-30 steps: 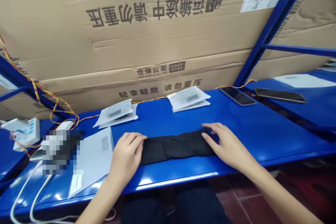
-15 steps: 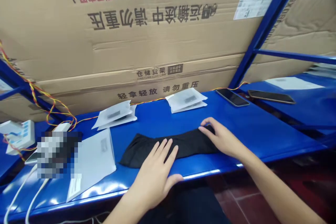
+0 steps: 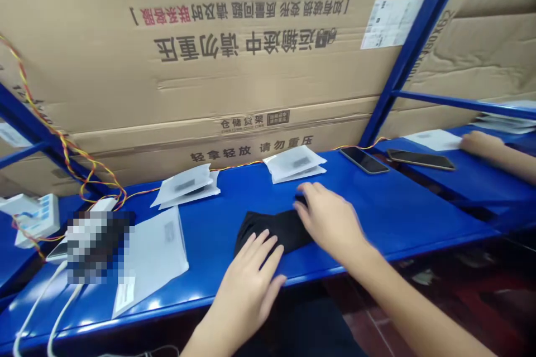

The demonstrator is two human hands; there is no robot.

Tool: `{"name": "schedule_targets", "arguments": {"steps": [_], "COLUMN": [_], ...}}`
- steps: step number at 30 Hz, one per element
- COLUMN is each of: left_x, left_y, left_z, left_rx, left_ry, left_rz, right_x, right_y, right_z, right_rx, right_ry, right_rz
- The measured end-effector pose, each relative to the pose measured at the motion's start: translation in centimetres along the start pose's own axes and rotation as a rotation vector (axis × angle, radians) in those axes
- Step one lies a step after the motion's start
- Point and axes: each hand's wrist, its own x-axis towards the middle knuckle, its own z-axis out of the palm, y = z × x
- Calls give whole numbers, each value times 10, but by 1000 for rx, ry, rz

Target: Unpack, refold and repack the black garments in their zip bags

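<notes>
A folded strip of black cloth [image 3: 272, 227] lies near the front edge of the blue shelf [image 3: 209, 256]. My left hand [image 3: 251, 279] rests flat on its left part, fingers spread. At the right end, my right hand [image 3: 330, 217] has thumb and fingers curled around the cloth, and a bit of black shows between them. The palm hides the rest of that end. What kind of garment the cloth is cannot be made out.
A large flat plastic bag [image 3: 154, 256] lies left of the cloth. Two folded bags [image 3: 186, 185] [image 3: 295, 163] are behind it. A phone [image 3: 364, 160] lies at back right, another phone [image 3: 421, 159] beyond. Cables [image 3: 62, 312] run left. Another person's hand [image 3: 481, 144] touches a bag at far right.
My right hand has moved left with the cloth's right end, and the cloth now looks shorter. My left hand stays on it. Another person's hand has come into view at right.
</notes>
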Motion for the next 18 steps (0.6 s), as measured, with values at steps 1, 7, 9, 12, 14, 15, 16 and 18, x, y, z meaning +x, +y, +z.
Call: {"name": "schedule_targets", "arguments": {"steps": [1, 7, 9, 12, 14, 15, 16, 18], "left_x": [-2, -21, -27, -31, -32, -32, -33, -34], "left_y": [-2, -11, -13, -16, -17, -17, -17, -16], "left_z": [0, -11, -14, -13, -10, -9, -8, -8], "left_rx": [17, 69, 61, 39, 36, 37, 36, 22], "left_ry": [9, 82, 116, 167, 181, 185, 188, 198], "left_rz": [-6, -42, -66, -96, -103, -101, -98, -96], "right_x": [-10, -41, -43, -47, -49, -48, -47, -42], "right_y": [-14, 0, 20, 34, 33, 31, 30, 27], "right_z": [7, 18, 19, 29, 37, 40, 41, 39], "right_rx": [34, 368, 279, 137, 120, 144, 187, 294], "right_ry": [-23, 242, 313, 220, 153, 119, 88, 54], "right_rz": [-64, 38, 182, 253, 248, 255, 273, 327]}}
